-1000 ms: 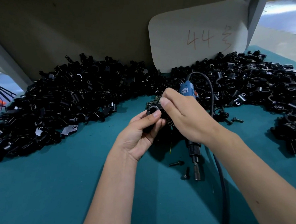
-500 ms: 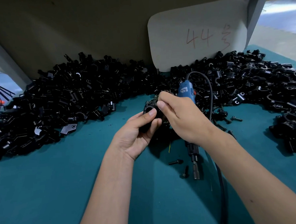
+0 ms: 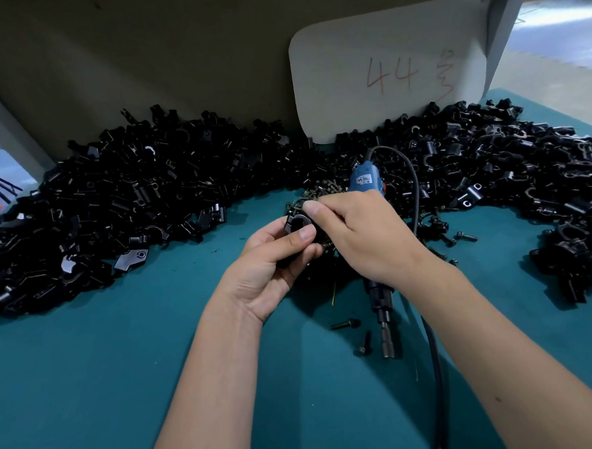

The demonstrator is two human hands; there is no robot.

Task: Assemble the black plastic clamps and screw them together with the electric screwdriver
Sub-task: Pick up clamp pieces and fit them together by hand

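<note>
Clamp [image 3: 298,226], black plastic with a round bore facing up, sits in the air above the middle of the teal table [image 3: 90,389], gripped by the left hand [image 3: 272,263]: thumb across the near side, fingers curled beneath. Right hand [image 3: 360,231] comes in from the right, fingertips pinching at the clamp's top edge; whether a screw is between them cannot be told, since the fingers cover that spot. Electric screwdriver [image 3: 377,288], blue body with a black nose and bit pointing toward the viewer, appears above and below the right hand; whether the hand also holds it or it lies on the table under the hand cannot be told. Its black cord [image 3: 415,197] arcs up from the rear end and runs down along the right forearm. Two loose screws [image 3: 346,324] lie on the table just left of the bit; a few more [image 3: 461,238] lie right of the hand. A small heap of screws [image 3: 323,192] sits just behind the hands. Large pile of black parts on the left [image 3: 115,206], another on the right [image 3: 524,164]. White card [image 3: 389,68] marked "44" leans against the back wall.
</note>
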